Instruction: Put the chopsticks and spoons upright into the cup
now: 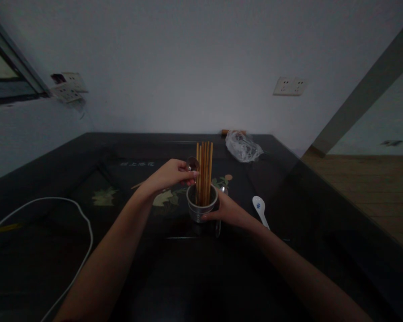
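Observation:
A small metal cup (201, 209) stands on the dark table (195, 277) with several wooden chopsticks (205, 172) upright in it. My left hand (169, 175) pinches a metal spoon (192, 164) by its handle, its bowl raised beside the chopsticks and the handle pointing down into the cup. My right hand (227, 211) wraps round the cup's right side and steadies it. Another metal spoon lies partly hidden behind that hand.
A white ceramic spoon with a blue mark (260, 209) lies to the right of the cup. A crumpled clear plastic bag (242, 146) sits at the table's far edge. A white cable (70, 214) loops across the left side. Wall sockets (289, 86) are behind.

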{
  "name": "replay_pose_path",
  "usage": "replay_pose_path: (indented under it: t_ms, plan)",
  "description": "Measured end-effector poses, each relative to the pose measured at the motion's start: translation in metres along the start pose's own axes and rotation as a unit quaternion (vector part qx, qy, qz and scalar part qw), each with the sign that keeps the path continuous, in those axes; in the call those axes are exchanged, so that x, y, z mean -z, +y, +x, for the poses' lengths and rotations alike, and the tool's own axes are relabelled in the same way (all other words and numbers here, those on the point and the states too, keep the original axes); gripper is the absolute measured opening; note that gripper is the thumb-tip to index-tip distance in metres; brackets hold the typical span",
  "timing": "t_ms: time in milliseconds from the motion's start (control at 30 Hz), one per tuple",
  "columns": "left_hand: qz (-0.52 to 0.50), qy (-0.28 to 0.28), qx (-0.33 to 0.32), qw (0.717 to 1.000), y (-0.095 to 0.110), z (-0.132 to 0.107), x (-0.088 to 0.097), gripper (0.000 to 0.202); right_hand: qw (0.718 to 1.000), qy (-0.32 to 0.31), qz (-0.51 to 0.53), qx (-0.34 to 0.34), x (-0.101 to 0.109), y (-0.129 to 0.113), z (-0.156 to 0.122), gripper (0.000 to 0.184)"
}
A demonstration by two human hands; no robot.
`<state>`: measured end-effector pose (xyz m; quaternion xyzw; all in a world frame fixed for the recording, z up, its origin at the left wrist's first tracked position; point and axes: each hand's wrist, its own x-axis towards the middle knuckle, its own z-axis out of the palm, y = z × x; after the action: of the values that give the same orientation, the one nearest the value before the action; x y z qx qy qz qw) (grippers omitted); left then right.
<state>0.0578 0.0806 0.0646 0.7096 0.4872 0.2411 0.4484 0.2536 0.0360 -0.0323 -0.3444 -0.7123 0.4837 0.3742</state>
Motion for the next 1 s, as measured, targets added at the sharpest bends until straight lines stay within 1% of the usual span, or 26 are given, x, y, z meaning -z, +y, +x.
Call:
replay_pose_path:
  t_ms: [100,200,300,467,600,733,867,1000]
  plan:
    - [0.004,-0.017,0.002,1.000,-0.003,0.002,-0.001,0.018,1.000,0.002,-0.003,-0.002,0.000,-0.001,0.000,0.088]
    - [0.006,-0.044,-0.007,0.999,-0.008,0.004,-0.001,0.021,1.000,0.000,-0.005,0.001,0.000,-0.002,0.001,0.091]
    - [0.023,-0.053,-0.021,0.998,-0.014,0.007,0.001,0.025,1.000,-0.006,-0.008,0.004,0.000,-0.002,0.001,0.090]
    - [0.110,-0.027,-0.043,0.993,-0.022,0.010,0.005,0.028,1.000,0.000,-0.012,-0.005,0.001,-0.001,0.001,0.089]
    - [0.126,-0.018,-0.071,0.989,-0.024,0.011,0.007,0.029,1.000,-0.003,0.000,-0.005,0.001,0.001,0.000,0.088]
    - [0.137,-0.012,-0.053,0.989,-0.019,0.006,0.009,0.031,1.000,-0.002,-0.002,-0.004,0.001,0.001,0.000,0.087]
    - [0.169,0.015,-0.043,0.985,-0.010,0.000,0.014,0.028,1.000,-0.006,0.000,0.006,0.001,0.000,0.000,0.086]
    - [0.182,0.043,-0.041,0.982,-0.007,-0.004,0.019,0.030,1.000,-0.011,0.000,0.006,0.002,0.001,0.000,0.086]
